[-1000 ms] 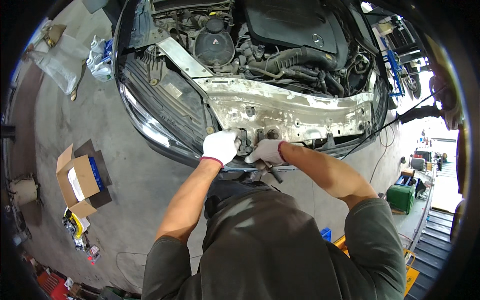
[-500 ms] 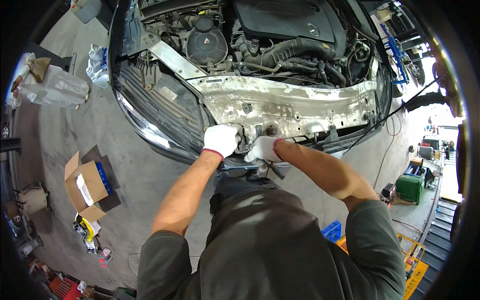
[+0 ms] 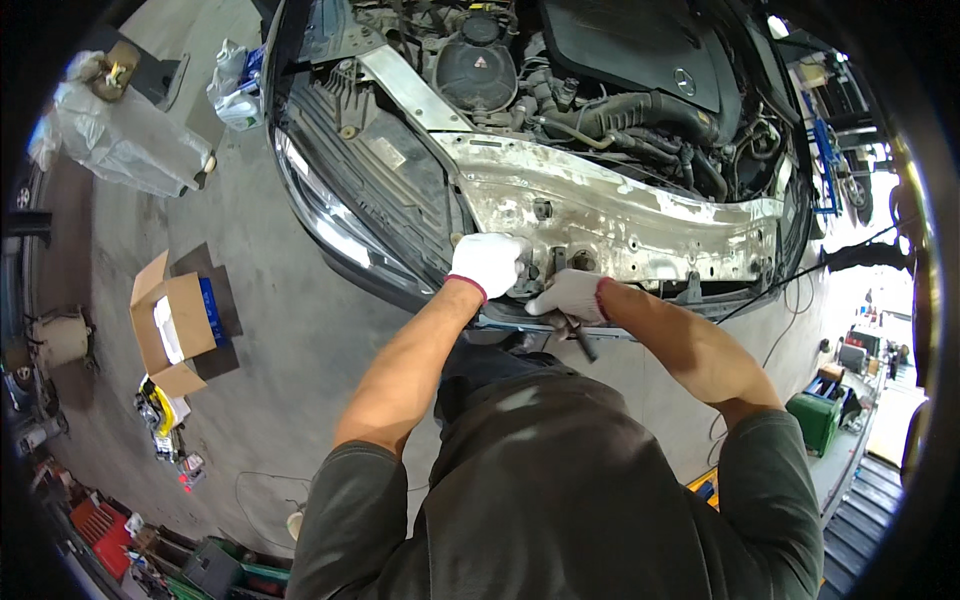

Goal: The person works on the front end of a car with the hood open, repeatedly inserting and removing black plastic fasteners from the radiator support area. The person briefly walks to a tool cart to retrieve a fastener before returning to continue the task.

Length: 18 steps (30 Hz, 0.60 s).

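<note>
Both my hands wear white knit gloves with red cuffs, at the front edge of a car's open engine bay. My left hand is closed against a small black fitting on the bare metal front panel; its fingertips are hidden. Just to the right, my right hand is closed around a hand tool whose dark bar-like end sticks out below the palm, toward me. The tool's other end is out of sight. Beside the left wrist lies the car's headlight.
A black engine cover and a round-capped reservoir sit behind the panel. An open cardboard box stands on the floor at left, near a plastic-wrapped bundle. A thin dark cable runs off to the right.
The view has shifted, so the car appears farther right and slightly turned. Both hands stay at the same spot on the front panel, and the tool is still in my right hand.
</note>
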### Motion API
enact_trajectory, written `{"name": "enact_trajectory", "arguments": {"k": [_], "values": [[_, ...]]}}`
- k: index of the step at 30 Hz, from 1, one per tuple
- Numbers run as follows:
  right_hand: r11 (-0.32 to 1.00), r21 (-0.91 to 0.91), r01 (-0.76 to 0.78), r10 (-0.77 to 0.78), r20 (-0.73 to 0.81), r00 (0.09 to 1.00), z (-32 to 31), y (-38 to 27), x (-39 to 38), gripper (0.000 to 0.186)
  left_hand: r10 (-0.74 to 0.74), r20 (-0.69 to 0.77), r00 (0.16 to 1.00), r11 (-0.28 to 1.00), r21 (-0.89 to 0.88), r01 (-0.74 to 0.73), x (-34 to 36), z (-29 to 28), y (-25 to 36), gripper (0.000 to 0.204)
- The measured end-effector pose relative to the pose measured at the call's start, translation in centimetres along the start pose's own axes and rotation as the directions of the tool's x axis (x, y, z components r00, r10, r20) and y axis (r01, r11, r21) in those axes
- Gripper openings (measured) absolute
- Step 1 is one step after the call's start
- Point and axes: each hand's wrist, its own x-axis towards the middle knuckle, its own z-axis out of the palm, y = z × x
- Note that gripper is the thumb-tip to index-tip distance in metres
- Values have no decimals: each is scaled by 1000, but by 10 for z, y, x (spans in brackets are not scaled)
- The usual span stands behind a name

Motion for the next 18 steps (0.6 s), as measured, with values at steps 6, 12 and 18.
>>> {"name": "enact_trajectory", "arguments": {"k": [6,12,18], "values": [[218,-974,56,-210,9,978,3,-22,-2,25,32,-69,997,999,46,-29,-6,0,-1,31],[737,-674,44,-95,-38,995,-2,-13,2,20,-178,-220,959,984,-60,169,-35,-31,14,26],[725,-675,140,-172,20,985,-5,0,10,22,-8,-174,985,998,54,17,-37,11,31,17]]}}
